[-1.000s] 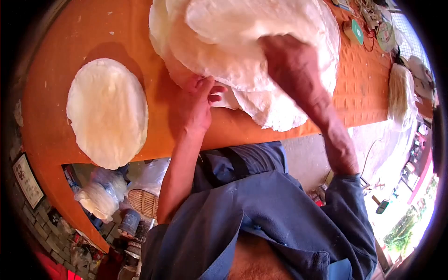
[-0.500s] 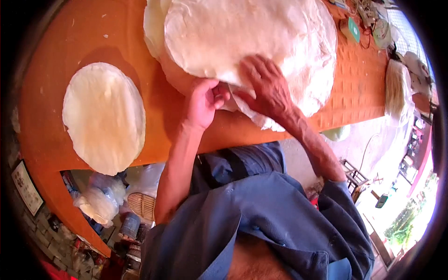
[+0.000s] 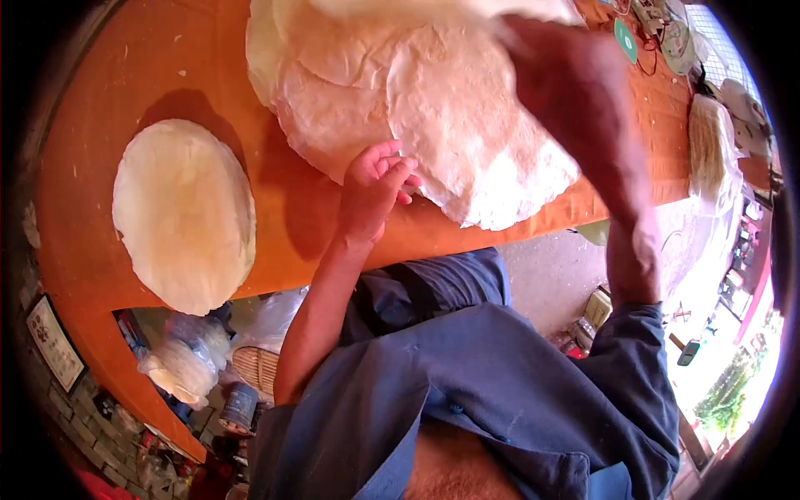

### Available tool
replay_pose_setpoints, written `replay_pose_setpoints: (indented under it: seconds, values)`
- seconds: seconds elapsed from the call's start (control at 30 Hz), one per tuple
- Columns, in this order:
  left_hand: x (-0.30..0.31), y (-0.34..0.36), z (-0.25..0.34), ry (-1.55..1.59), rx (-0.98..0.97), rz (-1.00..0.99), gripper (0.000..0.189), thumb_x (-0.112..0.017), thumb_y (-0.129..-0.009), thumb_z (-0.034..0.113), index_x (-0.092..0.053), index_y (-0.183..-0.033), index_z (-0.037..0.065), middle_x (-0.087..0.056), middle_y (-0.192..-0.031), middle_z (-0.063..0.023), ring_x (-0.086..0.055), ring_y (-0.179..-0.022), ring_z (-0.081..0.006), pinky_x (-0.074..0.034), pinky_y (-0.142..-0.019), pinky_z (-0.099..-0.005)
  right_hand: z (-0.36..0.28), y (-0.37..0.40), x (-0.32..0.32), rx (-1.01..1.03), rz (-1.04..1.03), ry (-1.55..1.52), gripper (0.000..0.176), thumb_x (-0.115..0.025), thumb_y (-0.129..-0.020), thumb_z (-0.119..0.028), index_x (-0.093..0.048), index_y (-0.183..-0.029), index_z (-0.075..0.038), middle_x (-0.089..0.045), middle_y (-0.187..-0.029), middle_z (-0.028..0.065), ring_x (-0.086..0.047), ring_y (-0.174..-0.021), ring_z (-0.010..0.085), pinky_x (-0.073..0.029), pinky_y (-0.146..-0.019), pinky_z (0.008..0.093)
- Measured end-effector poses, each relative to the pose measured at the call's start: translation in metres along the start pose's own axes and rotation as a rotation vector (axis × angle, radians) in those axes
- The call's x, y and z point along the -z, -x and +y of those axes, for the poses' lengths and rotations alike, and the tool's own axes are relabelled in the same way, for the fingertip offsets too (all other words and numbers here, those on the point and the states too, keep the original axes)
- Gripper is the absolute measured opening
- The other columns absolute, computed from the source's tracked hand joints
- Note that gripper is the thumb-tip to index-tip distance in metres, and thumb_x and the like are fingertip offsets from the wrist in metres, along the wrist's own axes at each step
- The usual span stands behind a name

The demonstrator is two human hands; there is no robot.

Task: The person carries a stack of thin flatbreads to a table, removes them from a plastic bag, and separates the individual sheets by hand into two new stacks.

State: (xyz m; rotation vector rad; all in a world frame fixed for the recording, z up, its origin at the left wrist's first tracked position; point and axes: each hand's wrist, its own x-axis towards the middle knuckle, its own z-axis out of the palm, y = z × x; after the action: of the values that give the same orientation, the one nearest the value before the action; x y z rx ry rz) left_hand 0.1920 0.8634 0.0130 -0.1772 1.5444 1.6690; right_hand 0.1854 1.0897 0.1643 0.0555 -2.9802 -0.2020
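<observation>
A pile of thin, pale, round sheets (image 3: 467, 125) with ragged, wrinkled edges lies near the table's front edge. My left hand (image 3: 379, 187) is at the pile's near left edge, fingers loosely curled and apart, with nothing clearly held. Over the far right of the pile, my right hand (image 3: 550, 54) is smeared by motion. Its fingertips meet the blurred edge of an upper sheet (image 3: 392, 10), which it appears to grip and carry. Much of that sheet is out of view at the top. Apart on the left lies another pale round stack (image 3: 185, 217).
The table (image 3: 275, 242) has an orange cover. Cables and a green round item (image 3: 625, 42) sit at its far right. Below the left side are plastic bags (image 3: 187, 354), a wicker basket (image 3: 255, 367) and a can (image 3: 240, 404). A wrapped pale bundle (image 3: 708, 150) stands at right.
My right hand has moved up and right from the pile's near edge, and the upper sheet has gone away from me with it, baring the wrinkled sheets below. My left hand has shifted slightly right.
</observation>
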Motion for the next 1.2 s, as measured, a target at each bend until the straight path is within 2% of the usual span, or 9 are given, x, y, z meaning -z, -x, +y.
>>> replay_pose_setpoints:
  seconds: [0.17,0.23,0.47,0.63,0.77,0.87,0.97,1.03,1.2]
  values:
    - [-0.003,0.017,-0.018,-0.014,0.060,0.072,0.042,-0.064,-0.092,0.022,-0.050,-0.122,-0.004,-0.066,-0.100,-0.0112,-0.066,-0.079,-0.0148,-0.050,-0.061,-0.0226,0.020,0.015,-0.116,0.102,0.007,-0.300,0.010,-0.057,-0.075,-0.003,-0.066,-0.078,-0.008,-0.062,-0.064,0.0134,-0.062,-0.056,0.0280,-0.046,-0.044,0.0383]
    - [-0.005,0.023,-0.023,0.086,0.143,0.044,0.039,-0.064,-0.092,0.023,-0.052,-0.118,-0.003,-0.066,-0.096,-0.0105,-0.067,-0.079,-0.0149,-0.051,-0.062,-0.0232,0.050,-0.003,-0.092,0.403,0.248,0.378,0.013,-0.066,-0.064,-0.005,-0.059,-0.066,-0.016,-0.039,-0.051,-0.0054,-0.038,-0.046,0.0083,-0.025,-0.039,0.0273]
    - [-0.019,0.021,-0.028,0.083,0.070,0.033,0.025,-0.064,-0.091,0.019,-0.055,-0.103,-0.001,-0.065,-0.089,-0.0074,-0.066,-0.078,-0.0145,-0.054,-0.067,-0.0275,0.018,0.051,-0.039,0.086,0.260,-0.268,0.004,-0.062,-0.074,-0.003,-0.060,-0.075,-0.006,-0.057,-0.058,0.0073,-0.055,-0.051,0.0221,-0.040,-0.044,0.0357]
    - [-0.040,0.014,-0.038,0.350,0.079,-0.084,0.026,-0.058,-0.094,0.019,-0.056,-0.113,0.001,-0.065,-0.097,-0.0076,-0.065,-0.088,-0.0146,-0.057,-0.073,-0.0314,0.004,0.083,-0.091,-0.169,-0.332,-0.310,0.014,-0.057,-0.079,-0.002,-0.067,-0.088,-0.009,-0.064,-0.076,0.0162,-0.064,-0.073,0.0321,-0.051,-0.064,0.0427]
    - [-0.044,0.018,-0.039,0.504,0.127,-0.105,0.025,-0.052,-0.097,0.018,-0.056,-0.117,0.003,-0.065,-0.102,-0.0092,-0.066,-0.094,-0.0181,-0.058,-0.078,-0.0360,0.008,0.128,-0.059,-0.149,-0.063,-0.340,0.020,-0.057,-0.070,0.002,-0.063,-0.088,-0.006,-0.068,-0.083,0.0112,-0.066,-0.083,0.0291,-0.053,-0.062,0.0411]
    - [-0.036,0.011,-0.045,0.559,0.120,-0.164,0.025,-0.048,-0.097,0.015,-0.056,-0.117,0.003,-0.065,-0.105,-0.0112,-0.067,-0.093,-0.0213,-0.060,-0.079,-0.0385,0.008,0.179,-0.091,-0.038,-0.119,-0.409,0.027,-0.060,-0.071,0.003,-0.063,-0.096,-0.005,-0.068,-0.096,0.0111,-0.065,-0.095,0.0307,-0.052,-0.083,0.0411]
    - [-0.035,0.012,-0.048,0.623,0.138,-0.191,0.030,-0.041,-0.096,0.014,-0.053,-0.122,0.003,-0.064,-0.110,-0.0150,-0.068,-0.092,-0.0256,-0.061,-0.077,-0.0400,0.002,0.192,-0.074,-0.065,-0.155,-0.369,0.040,-0.067,-0.078,-0.011,-0.060,-0.117,-0.006,-0.062,-0.120,0.0154,-0.056,-0.117,0.0339,-0.043,-0.101,0.0451]
    - [-0.039,0.013,-0.039,0.684,0.156,-0.247,0.033,-0.039,-0.097,0.016,-0.051,-0.124,0.003,-0.064,-0.112,-0.0157,-0.068,-0.093,-0.0268,-0.061,-0.077,-0.0397,-0.002,0.202,-0.066,-0.088,-0.284,-0.470,0.081,-0.074,-0.076,-0.045,-0.043,-0.143,-0.011,-0.041,-0.145,0.0209,-0.037,-0.135,0.0389,-0.027,-0.113,0.0515]
    - [-0.050,0.012,-0.019,0.683,0.107,-0.319,0.048,-0.036,-0.102,0.036,-0.048,-0.130,-0.001,-0.063,-0.116,-0.0195,-0.065,-0.102,-0.0308,-0.057,-0.086,-0.0424,-0.028,0.192,-0.092,-0.197,-0.154,-0.419,0.060,-0.074,-0.073,-0.030,-0.056,-0.127,-0.010,-0.057,-0.126,0.0187,-0.051,-0.122,0.0350,-0.041,-0.102,0.0475]
